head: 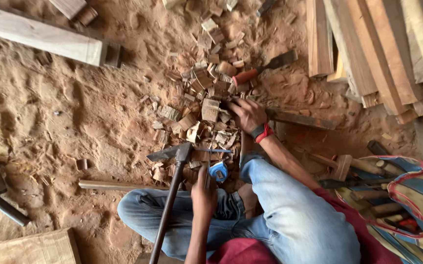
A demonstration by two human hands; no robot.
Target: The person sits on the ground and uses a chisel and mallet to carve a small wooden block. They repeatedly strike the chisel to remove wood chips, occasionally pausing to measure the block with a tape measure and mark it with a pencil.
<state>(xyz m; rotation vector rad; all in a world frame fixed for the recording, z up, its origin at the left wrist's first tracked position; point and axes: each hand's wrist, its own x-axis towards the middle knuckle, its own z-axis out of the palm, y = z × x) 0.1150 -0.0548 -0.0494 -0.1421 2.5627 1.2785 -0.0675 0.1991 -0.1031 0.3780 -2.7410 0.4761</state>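
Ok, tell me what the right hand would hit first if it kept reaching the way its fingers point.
The right hand points up-left into the pile of wood offcuts; the pale block just beyond its fingertips looks first in line, though depth is hard to judge.

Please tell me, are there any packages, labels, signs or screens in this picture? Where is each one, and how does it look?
No packages, labels, signs or screens are in view.
Nearest to a package: striped cloth bag, lower right corner on the ground, cream with blue stripes and red edging, open, wooden tool handles inside.
Round blue tape measure, beside the left hand; any marking is too small to tell.
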